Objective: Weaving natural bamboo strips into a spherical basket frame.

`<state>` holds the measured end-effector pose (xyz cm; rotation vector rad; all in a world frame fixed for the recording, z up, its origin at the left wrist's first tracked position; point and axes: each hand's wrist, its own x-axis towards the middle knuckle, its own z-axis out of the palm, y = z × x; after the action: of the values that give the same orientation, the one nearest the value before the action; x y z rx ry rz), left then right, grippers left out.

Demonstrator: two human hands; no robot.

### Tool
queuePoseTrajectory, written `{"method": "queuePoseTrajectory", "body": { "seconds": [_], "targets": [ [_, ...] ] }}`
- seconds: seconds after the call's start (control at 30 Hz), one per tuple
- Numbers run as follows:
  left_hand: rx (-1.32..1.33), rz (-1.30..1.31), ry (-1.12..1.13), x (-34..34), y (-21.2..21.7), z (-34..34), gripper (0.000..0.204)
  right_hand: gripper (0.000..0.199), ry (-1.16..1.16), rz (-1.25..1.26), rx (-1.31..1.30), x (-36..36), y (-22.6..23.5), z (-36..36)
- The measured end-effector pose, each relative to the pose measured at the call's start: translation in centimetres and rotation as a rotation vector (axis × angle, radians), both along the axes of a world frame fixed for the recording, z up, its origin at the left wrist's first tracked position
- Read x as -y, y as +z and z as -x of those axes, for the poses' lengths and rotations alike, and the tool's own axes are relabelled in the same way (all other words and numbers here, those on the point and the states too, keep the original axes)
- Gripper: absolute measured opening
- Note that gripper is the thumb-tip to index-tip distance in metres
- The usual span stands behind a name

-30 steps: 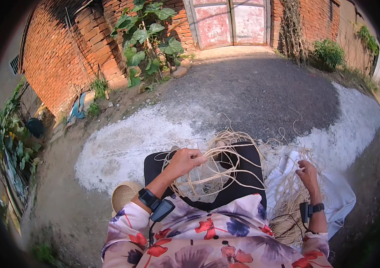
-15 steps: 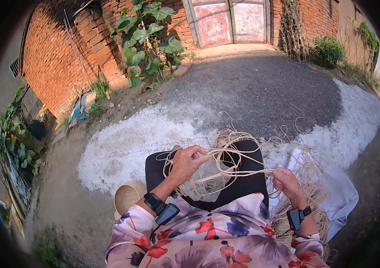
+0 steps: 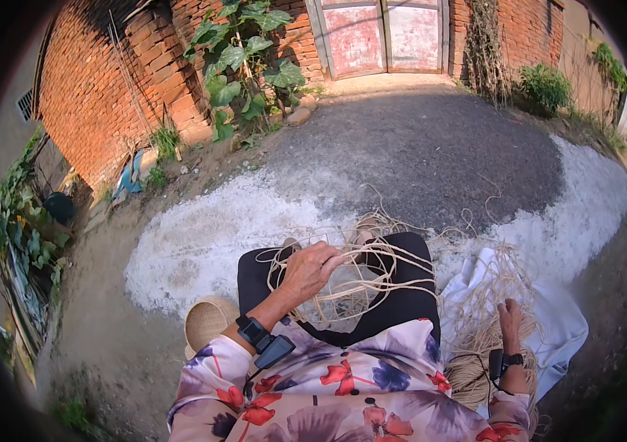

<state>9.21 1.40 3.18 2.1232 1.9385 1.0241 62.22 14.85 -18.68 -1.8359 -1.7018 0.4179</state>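
My left hand (image 3: pixel 310 271) is closed on several strands of straw-coloured cord (image 3: pixel 372 291), held above my lap between my knees. The strands fan out in loose loops over my dark trousers (image 3: pixel 411 303). To the right, my right hand (image 3: pixel 509 322) is over a tangled heap of the same cord (image 3: pixel 468 379) beside my thigh. Its fingers look curled in; what they hold, if anything, is hidden.
A white sheet (image 3: pixel 560 317) lies under the cord heap. A round woven basket (image 3: pixel 209 324) stands by my left knee. White powdery patches (image 3: pixel 203 243) cover the ground ahead, before a leafy plant (image 3: pixel 243 74), a brick wall (image 3: pixel 100 96) and a double door (image 3: pixel 372 37).
My right hand has left the stretched cord by my right knee and moved right, over the heap. The loops have slackened slightly. My left hand has stayed in about the same place.
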Motion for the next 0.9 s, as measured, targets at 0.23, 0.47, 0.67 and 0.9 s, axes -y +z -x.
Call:
{"method": "queuePoseTrajectory", "body": {
  "seconds": [0.23, 0.47, 0.67, 0.9],
  "targets": [
    [-0.036, 0.333, -0.031, -0.8, 0.3, 1.2, 0.034, 0.011, 0.81, -0.135, -0.504, 4.0, 18.7, 25.2],
    [0.099, 0.36, -0.041, -0.8, 0.1, 1.1, 0.037, 0.027, 0.936, -0.465, -0.148, 7.9, 22.9, 33.4],
    [0.114, 0.429, -0.011, -0.8, 0.3, 1.2, 0.039, 0.026, 0.939, 0.034, -0.061, 7.7, 21.1, 27.2],
    [0.529, 0.685, -0.078, -2.6, 0.8, 1.7, 0.026, 0.017, 0.847, -0.313, -0.008, 4.9, 22.1, 25.8]
  ]
}}
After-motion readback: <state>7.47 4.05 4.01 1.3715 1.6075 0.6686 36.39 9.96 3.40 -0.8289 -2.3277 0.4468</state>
